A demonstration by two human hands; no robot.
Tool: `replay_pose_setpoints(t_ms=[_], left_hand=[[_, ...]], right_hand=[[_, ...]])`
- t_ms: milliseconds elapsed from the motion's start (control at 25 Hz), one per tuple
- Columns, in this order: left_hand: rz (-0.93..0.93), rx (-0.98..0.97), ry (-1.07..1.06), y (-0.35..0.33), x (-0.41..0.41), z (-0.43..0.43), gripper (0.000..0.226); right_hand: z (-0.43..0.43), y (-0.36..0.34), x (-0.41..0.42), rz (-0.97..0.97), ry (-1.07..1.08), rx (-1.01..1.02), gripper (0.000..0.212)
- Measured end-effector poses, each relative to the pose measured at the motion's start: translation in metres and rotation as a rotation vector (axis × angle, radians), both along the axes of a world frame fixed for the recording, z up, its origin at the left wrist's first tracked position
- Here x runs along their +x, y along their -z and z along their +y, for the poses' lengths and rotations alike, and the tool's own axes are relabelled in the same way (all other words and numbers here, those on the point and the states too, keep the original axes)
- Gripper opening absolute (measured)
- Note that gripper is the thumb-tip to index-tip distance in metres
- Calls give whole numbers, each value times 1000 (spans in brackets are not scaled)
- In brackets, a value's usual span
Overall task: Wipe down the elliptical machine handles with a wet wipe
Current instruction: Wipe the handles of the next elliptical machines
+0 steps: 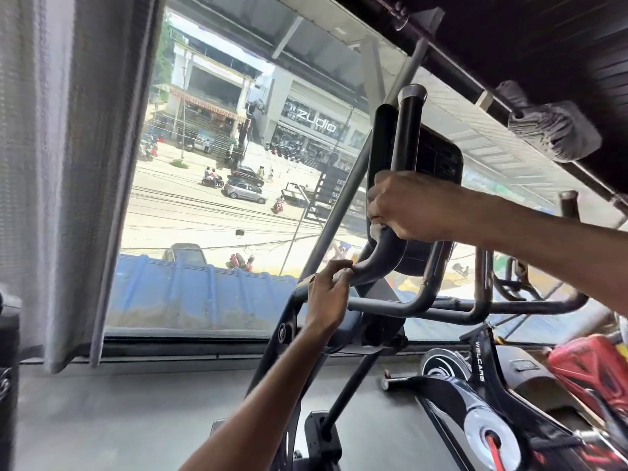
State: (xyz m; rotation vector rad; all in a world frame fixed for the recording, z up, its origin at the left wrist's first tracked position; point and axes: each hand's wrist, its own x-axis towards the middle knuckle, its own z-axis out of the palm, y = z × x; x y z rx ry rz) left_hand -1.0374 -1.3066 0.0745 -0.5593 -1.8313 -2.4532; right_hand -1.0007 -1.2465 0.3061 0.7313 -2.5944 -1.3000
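Lettering "WELCARE" (479, 361) runs down the black frame of 1 neighbouring machine at lower right, and 1 shopfront sign (316, 123) across the street reads "zudio". 2 hands hold 1 curved elliptical handle (382, 258). The right hand (413, 207) is curled round its upright part, with 1 white wet wipe (376, 229) bunched under the fingers. The left hand (328, 290) pinches the bend lower down.
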Motion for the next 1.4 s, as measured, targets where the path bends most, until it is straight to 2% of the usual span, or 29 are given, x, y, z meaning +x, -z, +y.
replay_pose_setpoints(t_ms=[80, 200, 320, 400, 480, 600, 680, 760, 840, 920, 1040, 1120, 1200, 1400], left_hand=[[-26, -11, 11, 4, 1, 0, 28], [-180, 49, 51, 9, -1, 3, 36], [-232, 58, 55, 16, -4, 2, 33], [-226, 44, 83, 13, 2, -3, 23], [-192, -29, 97, 8, 4, -14, 26], [-173, -9, 168, 9, -4, -19, 23], [-179, -21, 187, 9, -3, -22, 25], [-178, 7, 184, 11, -7, -25, 31], [-184, 32, 190, 5, -8, -30, 36], [-179, 53, 180, -7, -6, -37, 33], [-71, 29, 221, -32, 8, -43, 30], [-5, 26, 242, -47, 13, -42, 30], [24, 30, 270, -59, 17, -43, 29], [44, -7, 309, -69, 26, -49, 30]], right_hand=[[-9, 25, 17, -36, 13, 48, 11], [-19, 68, 31, -27, -18, 236, 18], [-28, 113, 21, 45, 61, 350, 11], [-32, 135, 11, 69, 154, 323, 12], [-34, 142, 9, 116, 202, 250, 11], [-27, 138, 14, 159, 121, 169, 8], [-22, 146, 23, 108, 50, 124, 12], [-10, 155, 35, 149, -34, 5, 21], [12, 157, 53, 365, -181, -202, 24], [30, 157, 72, 599, -310, -524, 22], [22, 166, 78, 885, -355, -857, 28], [14, 176, 64, 931, -263, -1019, 47], [14, 194, 53, 888, -195, -1159, 60], [11, 219, 45, 982, -299, -1328, 38]])
